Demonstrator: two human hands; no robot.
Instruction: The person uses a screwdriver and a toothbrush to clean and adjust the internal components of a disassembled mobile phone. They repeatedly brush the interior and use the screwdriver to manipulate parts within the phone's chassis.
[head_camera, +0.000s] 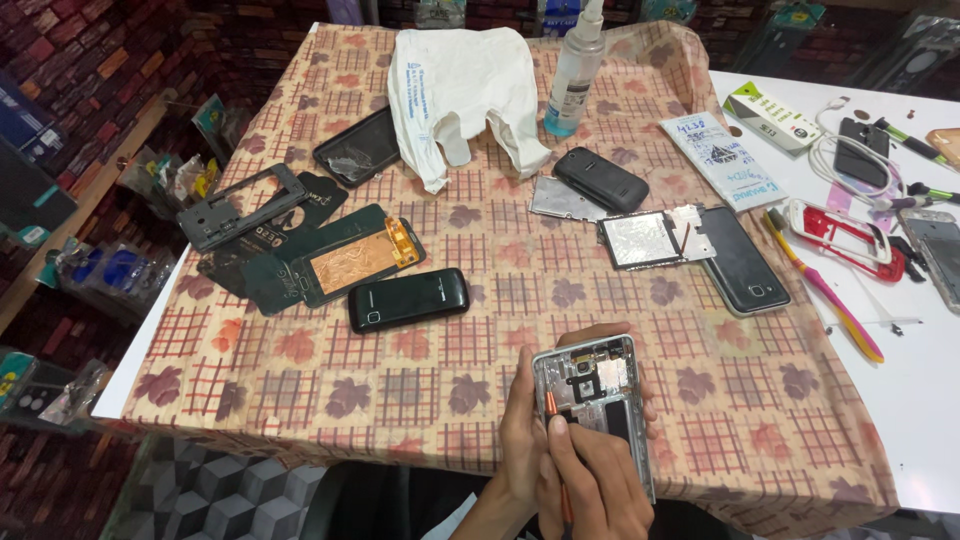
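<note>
An opened phone (600, 385) with its back cover off shows a silver frame and inner parts. My left hand (519, 432) cradles it from behind at the table's near edge, fingertips showing past its top and right side. My right hand (597, 489) lies over the phone's lower half and grips a thin screwdriver with an orange shaft (551, 404), whose tip rests near the phone's left edge.
On the checked leaf-print cloth (420, 385) lie a black bar phone (408, 299), a copper-backed phone part (357, 258), a dark frame (243, 205), a foil-backed screen (643, 239), a black smartphone (742, 262), a white plastic bag (460, 85) and a spray bottle (576, 70). Cables, tools and a red frame (850, 238) crowd the white table to the right.
</note>
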